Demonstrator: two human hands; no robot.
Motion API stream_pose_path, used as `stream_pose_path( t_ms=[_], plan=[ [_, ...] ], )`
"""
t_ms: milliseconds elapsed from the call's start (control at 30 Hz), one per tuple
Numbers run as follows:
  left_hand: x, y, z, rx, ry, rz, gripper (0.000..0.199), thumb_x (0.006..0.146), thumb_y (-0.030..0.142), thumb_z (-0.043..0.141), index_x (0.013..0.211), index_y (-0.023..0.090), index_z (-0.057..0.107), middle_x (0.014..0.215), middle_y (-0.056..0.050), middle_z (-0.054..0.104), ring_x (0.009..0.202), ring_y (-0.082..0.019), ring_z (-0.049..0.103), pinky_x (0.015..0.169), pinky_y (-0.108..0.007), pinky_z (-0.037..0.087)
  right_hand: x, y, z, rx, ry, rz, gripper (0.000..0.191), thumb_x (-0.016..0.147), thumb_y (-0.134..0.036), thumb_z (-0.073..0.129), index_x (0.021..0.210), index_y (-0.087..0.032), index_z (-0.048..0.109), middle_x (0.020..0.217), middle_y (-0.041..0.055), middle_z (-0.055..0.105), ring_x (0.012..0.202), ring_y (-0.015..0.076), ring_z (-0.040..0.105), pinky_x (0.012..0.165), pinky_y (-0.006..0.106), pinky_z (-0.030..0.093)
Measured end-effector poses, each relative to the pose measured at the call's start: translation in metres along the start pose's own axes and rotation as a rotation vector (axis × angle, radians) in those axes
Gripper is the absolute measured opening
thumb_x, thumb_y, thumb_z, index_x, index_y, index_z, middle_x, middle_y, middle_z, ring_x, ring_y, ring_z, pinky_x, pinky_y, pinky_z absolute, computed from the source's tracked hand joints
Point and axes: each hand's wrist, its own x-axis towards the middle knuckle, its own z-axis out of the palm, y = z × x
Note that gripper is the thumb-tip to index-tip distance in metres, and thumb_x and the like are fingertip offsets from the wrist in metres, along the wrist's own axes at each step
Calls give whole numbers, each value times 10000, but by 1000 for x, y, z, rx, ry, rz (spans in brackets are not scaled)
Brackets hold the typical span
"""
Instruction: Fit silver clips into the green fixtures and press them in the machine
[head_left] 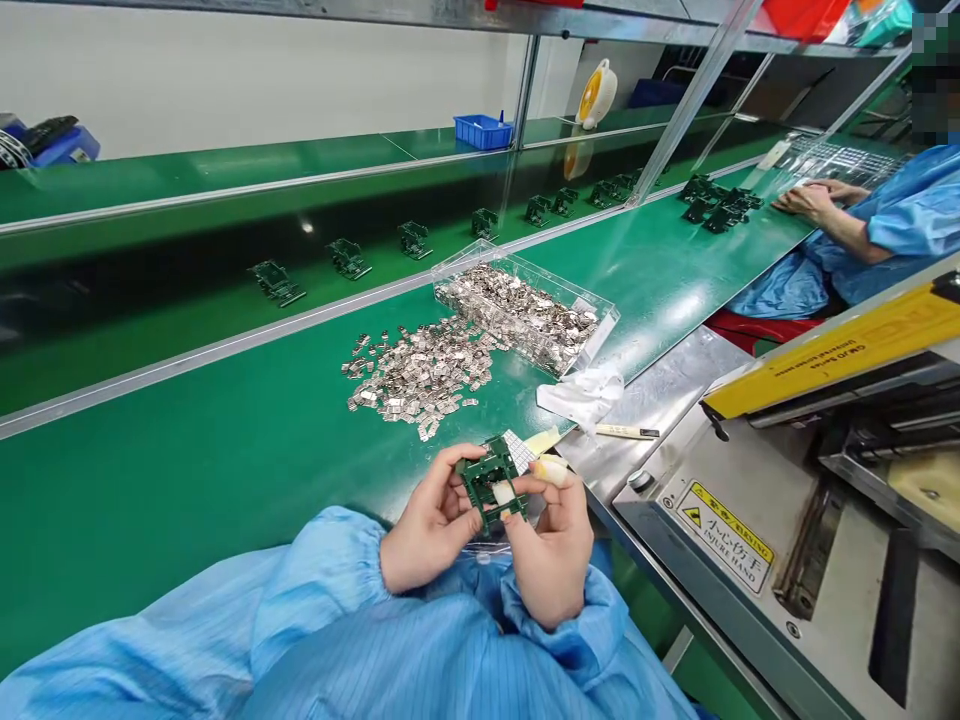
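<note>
Between my two hands is a green circuit board (pixel 487 478) with cut-out openings, held tilted above the bench edge. My left hand (pixel 431 525) is closed on its left side, thumb in front and fingers behind. My right hand (pixel 553 535) pinches its right side, and pale coverings wrap some of its fingertips. A pile of small silvery metal pieces (pixel 424 370) lies on the green bench beyond my hands. Behind it, a clear plastic tray (pixel 600 335) holds many more such pieces. A crumpled white cloth (pixel 581 395) and a grid-marked sheet (pixel 517 450) lie just past my right hand.
Green boards (pixel 349 258) stand spaced along the conveyor (pixel 165 310). A marker (pixel 626 432) lies on the metal ledge. A machine with a warning label (pixel 726 537) stands at right. Farther off, a co-worker's hands (pixel 814 200) are near stacked boards (pixel 720 203). A shelf runs overhead.
</note>
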Motion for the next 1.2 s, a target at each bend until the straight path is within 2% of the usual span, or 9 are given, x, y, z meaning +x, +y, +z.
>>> stream_pose_path(
  t_ms=[167,367,500,600,733,933,1100,1200],
  plan=[
    [-1,-2,-3,98,-19,26,373,887,284,624,1223,318,465,927,-13,556,753,-122,578,702,-220,509,1,0,3,-48,-12,0,285,672,-163,678,925,-230,565,784,-16,677,776,180,644,790,325,506],
    [-2,-9,-7,240,49,35,289,927,330,554,1209,293,500,853,-18,563,680,-130,533,611,-221,467,-3,4,3,-79,-35,-20,269,695,-134,662,930,-230,574,805,-9,658,764,168,634,686,274,519],
    [-4,-10,-7,224,91,-13,303,908,365,577,1191,278,513,855,-29,576,699,-153,553,627,-245,495,-3,4,3,20,-103,49,302,728,-145,689,995,-236,582,893,12,668,791,167,639,678,269,541],
    [-5,-9,-7,193,87,-46,315,902,371,584,1191,268,513,847,-32,582,684,-151,556,612,-244,504,0,-1,6,145,-141,128,292,722,-130,696,967,-242,581,858,0,679,741,151,646,680,260,557],
    [-5,-8,-6,205,107,-55,314,889,334,598,1178,244,516,815,-22,574,655,-137,548,594,-232,501,3,-4,9,237,-116,191,301,687,-108,718,922,-233,576,821,-13,672,703,124,642,690,233,567],
    [-6,-2,-2,273,105,-71,327,841,208,589,1157,199,505,778,2,559,609,-107,522,533,-193,442,0,5,8,321,-118,285,337,628,-89,753,864,-225,554,782,-26,659,661,110,616,534,162,519],
    [-10,2,1,373,81,-46,353,788,120,564,1130,194,517,711,39,519,531,-72,416,475,-168,340,-10,8,4,322,-46,228,294,639,-86,719,848,-224,563,773,-28,648,669,113,618,572,180,526],
    [-12,0,4,399,45,-58,349,790,126,559,1131,193,517,697,42,506,532,-74,417,481,-172,342,-16,6,2,308,0,200,275,651,-104,706,851,-224,560,762,-28,649,653,116,615,589,196,530]
  ],
)
